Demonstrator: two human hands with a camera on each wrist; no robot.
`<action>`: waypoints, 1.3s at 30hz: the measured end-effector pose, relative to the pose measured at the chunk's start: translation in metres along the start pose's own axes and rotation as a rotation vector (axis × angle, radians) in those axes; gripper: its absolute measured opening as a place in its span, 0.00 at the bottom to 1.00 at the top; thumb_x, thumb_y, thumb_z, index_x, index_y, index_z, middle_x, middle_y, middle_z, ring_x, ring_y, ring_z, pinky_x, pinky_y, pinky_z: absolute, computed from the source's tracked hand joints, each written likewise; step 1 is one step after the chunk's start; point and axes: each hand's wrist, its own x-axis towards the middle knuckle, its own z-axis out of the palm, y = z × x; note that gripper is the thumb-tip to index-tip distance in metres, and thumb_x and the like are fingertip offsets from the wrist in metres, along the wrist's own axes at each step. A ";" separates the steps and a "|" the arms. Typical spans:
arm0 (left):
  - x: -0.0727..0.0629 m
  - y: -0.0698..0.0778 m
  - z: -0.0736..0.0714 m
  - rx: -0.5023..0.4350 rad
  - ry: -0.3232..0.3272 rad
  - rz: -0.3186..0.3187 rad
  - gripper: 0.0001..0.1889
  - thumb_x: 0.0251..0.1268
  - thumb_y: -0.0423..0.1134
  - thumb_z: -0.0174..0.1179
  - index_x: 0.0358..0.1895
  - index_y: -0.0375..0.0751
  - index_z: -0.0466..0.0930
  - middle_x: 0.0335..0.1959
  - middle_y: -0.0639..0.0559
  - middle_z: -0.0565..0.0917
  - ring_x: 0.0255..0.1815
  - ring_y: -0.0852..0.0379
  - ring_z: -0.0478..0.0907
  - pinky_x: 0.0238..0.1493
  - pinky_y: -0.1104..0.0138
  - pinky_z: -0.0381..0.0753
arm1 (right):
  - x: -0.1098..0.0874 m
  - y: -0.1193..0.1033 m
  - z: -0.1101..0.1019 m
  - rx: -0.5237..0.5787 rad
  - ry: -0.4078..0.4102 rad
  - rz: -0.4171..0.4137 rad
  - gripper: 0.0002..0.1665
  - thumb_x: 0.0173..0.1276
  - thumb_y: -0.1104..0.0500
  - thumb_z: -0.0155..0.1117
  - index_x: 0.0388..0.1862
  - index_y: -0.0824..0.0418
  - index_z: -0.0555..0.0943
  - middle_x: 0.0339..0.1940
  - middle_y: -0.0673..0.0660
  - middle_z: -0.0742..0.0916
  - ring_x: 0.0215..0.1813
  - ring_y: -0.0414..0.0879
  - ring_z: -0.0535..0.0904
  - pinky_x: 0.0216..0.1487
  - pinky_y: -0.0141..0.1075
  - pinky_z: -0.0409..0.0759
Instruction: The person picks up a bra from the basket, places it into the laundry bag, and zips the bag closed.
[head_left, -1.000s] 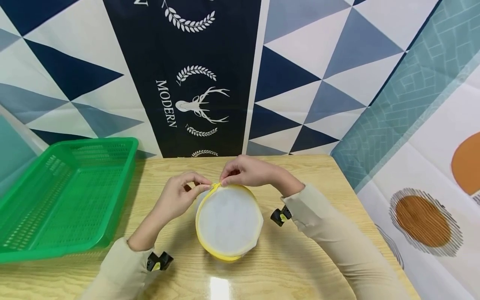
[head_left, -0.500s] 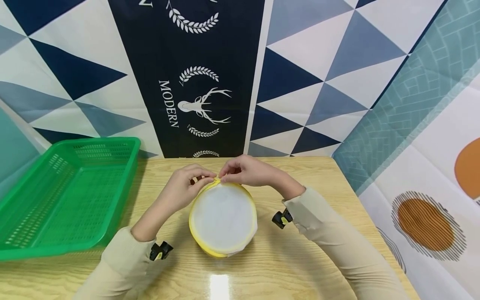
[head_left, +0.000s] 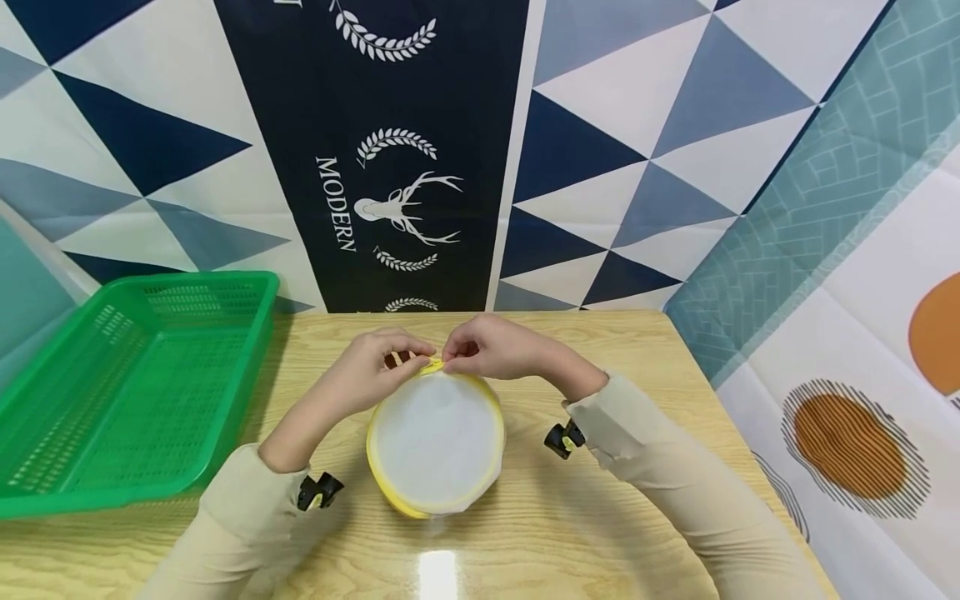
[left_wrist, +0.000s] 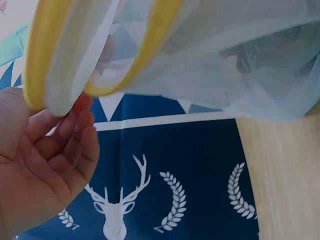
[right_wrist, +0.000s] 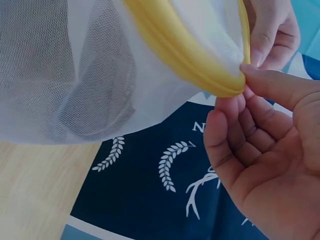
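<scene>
A round white mesh laundry bag (head_left: 438, 446) with a yellow zipper band (head_left: 386, 479) is held over the wooden table, its flat circular end turned up. My left hand (head_left: 375, 371) pinches the band at the far edge between thumb and fingers. Right beside it, my right hand (head_left: 495, 348) pinches the same stretch of band. In the right wrist view the yellow edge (right_wrist: 185, 65) ends at the right thumb and fingertips, the left hand just behind. Through the mesh (left_wrist: 240, 55) in the left wrist view, darker patches show. The zipper pull is hidden by the fingers.
A green plastic basket (head_left: 161, 400) stands on the table (head_left: 600, 517) at the left. Behind the table's far edge rises a patterned wall covering (head_left: 405, 167) with triangles and a deer head. A black wrist camera (head_left: 318, 492) sits at the left cuff, another (head_left: 564, 437) at the right.
The laundry bag has swung left by a small amount, its round end shifting under the hands. Both hands keep their pinch near the same spot, the fingertips slightly readjusted.
</scene>
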 end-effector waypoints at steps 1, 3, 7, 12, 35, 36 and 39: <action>0.000 0.000 -0.001 0.008 -0.014 0.012 0.08 0.62 0.35 0.61 0.43 0.39 0.85 0.35 0.51 0.84 0.33 0.59 0.75 0.32 0.71 0.76 | 0.000 0.001 0.001 0.012 0.004 0.002 0.06 0.65 0.58 0.62 0.36 0.59 0.83 0.28 0.49 0.83 0.29 0.38 0.73 0.32 0.28 0.75; 0.000 0.000 -0.003 0.043 -0.035 0.058 0.09 0.62 0.34 0.60 0.44 0.38 0.84 0.36 0.50 0.85 0.33 0.59 0.76 0.34 0.71 0.77 | -0.001 0.002 0.002 0.035 0.010 0.001 0.06 0.66 0.58 0.62 0.36 0.58 0.83 0.29 0.49 0.83 0.29 0.38 0.74 0.32 0.28 0.75; 0.001 0.000 -0.006 0.124 -0.066 0.177 0.11 0.62 0.32 0.59 0.46 0.38 0.84 0.36 0.50 0.84 0.33 0.59 0.75 0.35 0.70 0.76 | -0.002 0.002 0.003 0.077 0.018 -0.005 0.06 0.66 0.59 0.61 0.37 0.59 0.83 0.30 0.50 0.83 0.30 0.38 0.75 0.33 0.28 0.76; 0.001 -0.001 -0.007 0.196 -0.053 0.259 0.09 0.60 0.32 0.61 0.42 0.40 0.85 0.34 0.53 0.82 0.36 0.59 0.77 0.38 0.68 0.78 | -0.002 -0.001 0.005 0.093 0.027 0.030 0.07 0.64 0.58 0.63 0.36 0.59 0.84 0.29 0.50 0.84 0.30 0.38 0.75 0.33 0.28 0.76; -0.007 -0.011 -0.013 0.215 0.095 0.256 0.03 0.59 0.34 0.62 0.36 0.42 0.83 0.32 0.54 0.82 0.30 0.62 0.75 0.30 0.70 0.76 | -0.019 0.018 -0.010 0.198 0.042 0.176 0.05 0.62 0.55 0.65 0.32 0.56 0.85 0.22 0.51 0.81 0.25 0.44 0.73 0.28 0.32 0.72; -0.008 -0.010 -0.012 0.181 0.084 0.213 0.03 0.60 0.35 0.62 0.36 0.42 0.83 0.31 0.53 0.82 0.29 0.62 0.74 0.29 0.71 0.76 | -0.020 0.018 -0.009 0.215 0.042 0.185 0.06 0.63 0.55 0.65 0.32 0.56 0.85 0.21 0.51 0.80 0.25 0.44 0.73 0.29 0.32 0.72; -0.009 -0.009 -0.009 0.038 0.037 0.074 0.04 0.63 0.35 0.60 0.37 0.41 0.83 0.31 0.51 0.81 0.26 0.61 0.73 0.25 0.72 0.77 | -0.021 0.019 -0.006 0.276 0.040 0.189 0.08 0.65 0.54 0.63 0.38 0.55 0.84 0.22 0.52 0.79 0.26 0.44 0.73 0.30 0.33 0.73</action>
